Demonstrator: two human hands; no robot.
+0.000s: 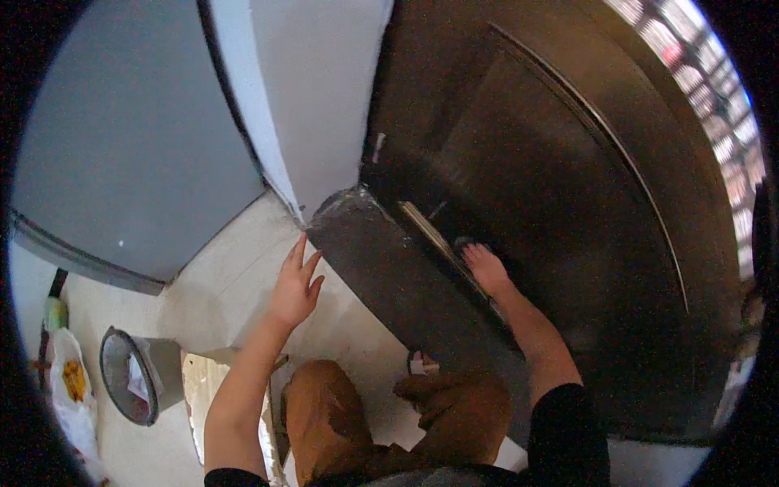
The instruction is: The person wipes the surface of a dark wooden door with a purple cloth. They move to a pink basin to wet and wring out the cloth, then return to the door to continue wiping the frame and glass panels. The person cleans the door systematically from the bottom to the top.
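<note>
Door (617, 349) apparently touched by right hand (485, 268), grip can't be told; nothing grasped by outstretched left hand (294, 290); pale marks (380, 147) left.

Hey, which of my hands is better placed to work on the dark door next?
Probably your right. Your right hand is already at the dark door, beside its pale strip; your left hand is farther off, fingers pointing toward the white wall's foot.
</note>
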